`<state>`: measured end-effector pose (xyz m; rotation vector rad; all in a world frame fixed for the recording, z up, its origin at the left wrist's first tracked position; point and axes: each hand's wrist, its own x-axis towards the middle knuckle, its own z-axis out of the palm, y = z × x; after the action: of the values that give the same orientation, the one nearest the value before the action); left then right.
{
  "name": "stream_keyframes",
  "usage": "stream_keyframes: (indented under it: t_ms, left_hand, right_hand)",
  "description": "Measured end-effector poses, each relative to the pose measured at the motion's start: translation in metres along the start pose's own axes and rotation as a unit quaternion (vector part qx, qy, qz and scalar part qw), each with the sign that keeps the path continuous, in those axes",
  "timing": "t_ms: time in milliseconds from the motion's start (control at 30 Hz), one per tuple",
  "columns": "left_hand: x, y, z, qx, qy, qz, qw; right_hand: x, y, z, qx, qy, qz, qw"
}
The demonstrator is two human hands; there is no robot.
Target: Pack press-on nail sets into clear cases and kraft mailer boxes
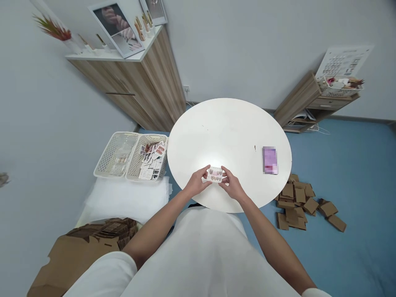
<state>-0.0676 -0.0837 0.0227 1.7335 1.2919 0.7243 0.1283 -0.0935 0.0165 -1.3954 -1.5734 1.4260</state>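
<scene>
A small flat press-on nail set [215, 174] with two rows of decorated nails is held up over the near part of a round white table [229, 128]. My left hand [198, 181] grips its left side between thumb and fingers. On the opposite side, my right hand [232, 185] pinches the right edge the same way. The nails face up towards me. Whether the set lies on a card or in a clear case is too small to tell.
A purple packet [270, 160] lies on the table's right. Left of the table stand a white basket of nail cards [167, 152] and another basket holding clear packs [103, 159]. Small brown boxes [292, 202] are scattered on the floor at right; a large carton [74, 264] is at lower left.
</scene>
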Motion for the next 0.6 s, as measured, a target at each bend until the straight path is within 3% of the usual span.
stream_keyframes:
  t_ms: [333, 600]
  left_hand:
    - [-0.007, -0.022, -0.004, -0.211, -0.007, -0.085, 0.974]
    - [-0.003, -0.024, -0.001, -0.205, -0.034, -0.088, 0.974]
  right_hand:
    - [-0.007, -0.007, 0.017, -0.029, 0.068, 0.013, 0.997]
    - [-0.016, -0.007, 0.023, -0.021, 0.093, 0.039, 0.995]
